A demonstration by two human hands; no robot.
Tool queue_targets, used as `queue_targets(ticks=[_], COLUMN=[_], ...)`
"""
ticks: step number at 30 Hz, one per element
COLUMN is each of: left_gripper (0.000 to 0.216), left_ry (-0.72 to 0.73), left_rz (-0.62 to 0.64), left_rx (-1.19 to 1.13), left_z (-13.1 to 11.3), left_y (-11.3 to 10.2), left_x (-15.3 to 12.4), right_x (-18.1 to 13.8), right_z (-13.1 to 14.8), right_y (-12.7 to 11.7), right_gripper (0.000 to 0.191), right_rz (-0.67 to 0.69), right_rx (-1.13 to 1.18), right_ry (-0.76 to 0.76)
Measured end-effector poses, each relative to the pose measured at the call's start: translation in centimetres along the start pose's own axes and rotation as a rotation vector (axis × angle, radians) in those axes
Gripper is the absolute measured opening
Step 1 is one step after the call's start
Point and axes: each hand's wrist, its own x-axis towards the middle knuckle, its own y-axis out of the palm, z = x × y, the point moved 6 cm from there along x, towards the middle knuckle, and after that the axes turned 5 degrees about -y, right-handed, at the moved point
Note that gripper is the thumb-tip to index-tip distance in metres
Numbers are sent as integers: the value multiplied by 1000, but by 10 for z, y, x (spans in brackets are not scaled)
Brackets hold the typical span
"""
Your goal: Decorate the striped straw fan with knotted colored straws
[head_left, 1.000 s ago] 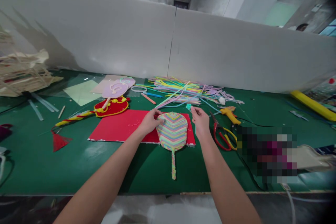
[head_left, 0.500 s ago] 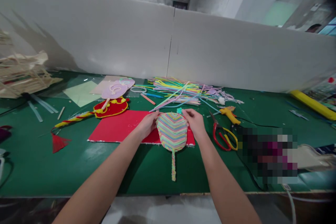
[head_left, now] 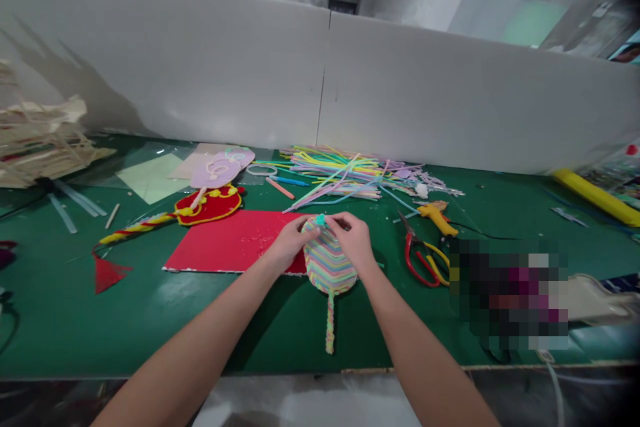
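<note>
A striped pastel hand fan (head_left: 330, 267) of pipe cleaners lies with its handle toward me. My left hand (head_left: 294, 240) is closed on its upper left edge, the thumb over the front. My right hand (head_left: 353, 237) reaches across the fan's upper right, its fingers pinched at a small teal fluffy piece (head_left: 321, 220) at the top of the fan. Whether the teal piece is fixed or only pressed there, I cannot tell. Beneath the fan is a red board (head_left: 225, 240), partly covered by my left hand and the fan.
Many pastel pipe cleaners (head_left: 335, 170) lie along the back. A yellow glue gun (head_left: 438, 219) and red-and-yellow scissors (head_left: 420, 260) are to the right. A red fan with yellow trim (head_left: 210, 207) and a lilac fan (head_left: 215, 170) lie left. A white partition (head_left: 200, 73) stands behind.
My right hand has moved left from beside the fan to over its top, bringing the teal piece onto the fan. The fan has tilted slightly and its handle end is a little lower.
</note>
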Motion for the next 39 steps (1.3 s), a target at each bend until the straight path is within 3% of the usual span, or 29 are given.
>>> queue_targets(ticks=[4,9,18,24,29,39], left_gripper=[38,33,37,38,41,41], left_ry=[14,42,137,209,224,211], left_rz=[-129,-181,-286,-387,-387,-408], left_rx=[63,94,-58,-118,-124,-105], left_z=[-3,-1,-7,-18,-19,-20], left_y=[-4,-8,-36,-57,-59,-58], left_x=[-1,0,6,8,9,7], right_x=[-2,-1,11,10,9,9], right_z=[8,11,-18,-17,-17,-18], right_y=[1,-1,-35,-37,-35,-34], right_gripper=[22,20,26,30,32,33], right_rz=[-17,-26,-74,-116,-94,-96], right_rx=[-50,-91,-177,-151,-133,-161], right_ry=[-104,-173,-24,15,78,55])
